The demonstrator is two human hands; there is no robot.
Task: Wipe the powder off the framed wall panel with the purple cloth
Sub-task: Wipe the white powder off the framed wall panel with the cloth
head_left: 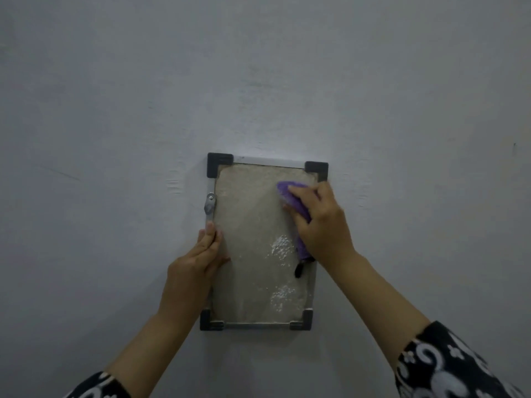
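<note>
A framed wall panel (250, 225) hangs on the wall, a grey-beige sheet in a metal frame with black corner pieces. My right hand (321, 222) holds the purple cloth (290, 193) bunched up and presses it on the panel's upper right part. A cloth end with a black tag hangs below the hand. White powder (281, 245) lies in a patch left of my right wrist, and a second powder patch (283, 297) sits near the lower right corner. My left hand (201, 257) lies flat on the frame's left edge, fingers together.
A metal clip with a screw (210, 203) sits on the frame's left side just above my left fingertips. Plain grey wall (258, 81) surrounds the panel on all sides. Patterned black-and-white sleeves show at the bottom corners.
</note>
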